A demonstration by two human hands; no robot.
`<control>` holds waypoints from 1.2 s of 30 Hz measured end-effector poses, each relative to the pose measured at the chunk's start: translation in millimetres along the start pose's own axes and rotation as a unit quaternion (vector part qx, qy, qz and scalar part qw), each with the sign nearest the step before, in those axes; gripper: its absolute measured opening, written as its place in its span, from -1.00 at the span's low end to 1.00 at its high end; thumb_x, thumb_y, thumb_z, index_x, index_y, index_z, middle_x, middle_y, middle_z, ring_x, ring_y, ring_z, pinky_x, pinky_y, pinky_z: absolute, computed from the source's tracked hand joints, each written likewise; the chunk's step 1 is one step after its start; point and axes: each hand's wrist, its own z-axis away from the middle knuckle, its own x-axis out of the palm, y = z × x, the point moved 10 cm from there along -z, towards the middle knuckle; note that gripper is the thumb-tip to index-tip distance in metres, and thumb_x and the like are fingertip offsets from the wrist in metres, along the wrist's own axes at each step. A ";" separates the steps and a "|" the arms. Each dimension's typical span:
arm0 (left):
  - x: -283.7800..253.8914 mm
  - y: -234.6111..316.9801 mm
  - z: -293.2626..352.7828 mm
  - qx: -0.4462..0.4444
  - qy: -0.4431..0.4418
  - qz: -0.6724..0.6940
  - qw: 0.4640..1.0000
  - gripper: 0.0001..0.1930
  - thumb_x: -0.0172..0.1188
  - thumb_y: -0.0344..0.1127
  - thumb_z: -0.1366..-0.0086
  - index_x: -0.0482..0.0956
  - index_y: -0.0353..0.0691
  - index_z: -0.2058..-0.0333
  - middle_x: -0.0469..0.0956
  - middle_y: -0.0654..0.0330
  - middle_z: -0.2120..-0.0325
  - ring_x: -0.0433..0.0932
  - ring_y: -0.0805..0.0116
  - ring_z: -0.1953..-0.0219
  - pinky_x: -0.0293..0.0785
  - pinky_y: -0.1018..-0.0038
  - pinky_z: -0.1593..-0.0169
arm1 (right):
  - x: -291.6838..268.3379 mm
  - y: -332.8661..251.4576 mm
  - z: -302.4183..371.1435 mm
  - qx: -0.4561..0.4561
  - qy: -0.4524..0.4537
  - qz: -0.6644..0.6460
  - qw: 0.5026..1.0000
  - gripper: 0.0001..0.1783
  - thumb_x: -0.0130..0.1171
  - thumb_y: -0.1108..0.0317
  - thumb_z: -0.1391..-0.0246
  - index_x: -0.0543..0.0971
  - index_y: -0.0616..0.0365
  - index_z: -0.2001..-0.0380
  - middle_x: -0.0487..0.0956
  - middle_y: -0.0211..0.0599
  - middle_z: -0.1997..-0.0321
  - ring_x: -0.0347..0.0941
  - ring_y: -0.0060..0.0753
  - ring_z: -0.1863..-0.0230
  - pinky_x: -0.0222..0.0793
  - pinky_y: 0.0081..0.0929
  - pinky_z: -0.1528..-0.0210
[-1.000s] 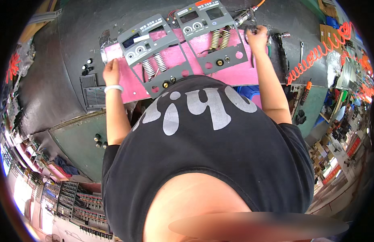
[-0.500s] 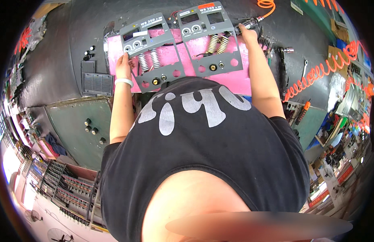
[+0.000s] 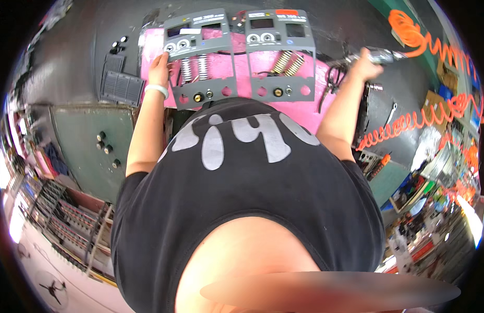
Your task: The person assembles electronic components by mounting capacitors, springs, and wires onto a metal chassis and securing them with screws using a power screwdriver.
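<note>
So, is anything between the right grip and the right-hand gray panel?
Yes: a dark looped tool lies at the right edge of the pink mat, between the gray panel and the right grip on the silver tool, slightly toward the body. Blur hides whether the tools touch.

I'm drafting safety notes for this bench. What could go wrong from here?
The orange coiled hose on the metal tool in the right hand might snag or tug it.
The left hand is at the edge of the left gray panel, so a tool slip there could hurt it.
The loose dark knobs on the green surface might roll if bumped.
</note>
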 end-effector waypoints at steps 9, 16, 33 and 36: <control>32.3 -25.4 -27.9 -0.067 -0.200 0.180 0.961 -0.65 0.07 -0.16 -0.23 0.40 -0.30 0.12 0.52 0.14 0.33 0.51 0.34 0.31 0.47 0.45 0.21 | 0.2 -240.8 58.3 0.098 -0.356 -0.603 0.707 -0.49 0.21 0.36 0.44 0.40 0.25 0.26 0.37 -0.32 0.41 0.28 -0.45 0.38 0.34 -0.42 0.43; 46.1 -13.7 -28.1 -0.090 -0.238 0.303 0.918 -0.64 -0.07 -0.15 -0.32 0.39 -0.30 0.07 0.51 0.12 0.20 0.48 0.32 0.13 0.41 0.41 -0.02 | 87.2 -324.7 299.2 0.144 -0.737 -0.509 0.421 -0.46 0.12 0.45 0.37 0.33 0.24 0.16 0.35 -0.22 0.35 0.32 -0.39 0.31 0.38 -0.43 0.29; 70.3 -2.5 -11.0 -0.140 -0.330 0.342 0.869 -0.75 -0.01 -0.15 -0.30 0.51 -0.15 0.21 0.58 0.30 0.36 0.55 0.53 0.35 0.50 0.55 0.22 | 148.7 -261.3 463.8 -0.184 -0.666 -0.396 0.605 -0.62 0.09 0.65 0.23 0.27 0.26 0.26 0.45 -0.08 0.34 0.45 -0.35 0.34 0.45 -0.43 0.20; 67.3 -9.5 -15.0 -0.154 -0.313 0.347 0.871 -0.75 -0.01 -0.14 -0.29 0.51 -0.14 0.21 0.58 0.31 0.38 0.54 0.55 0.36 0.48 0.58 0.25 | 151.2 -256.2 474.2 -0.175 -0.677 -0.389 0.599 -0.62 0.08 0.65 0.22 0.27 0.25 0.26 0.45 -0.07 0.35 0.46 -0.35 0.34 0.45 -0.43 0.21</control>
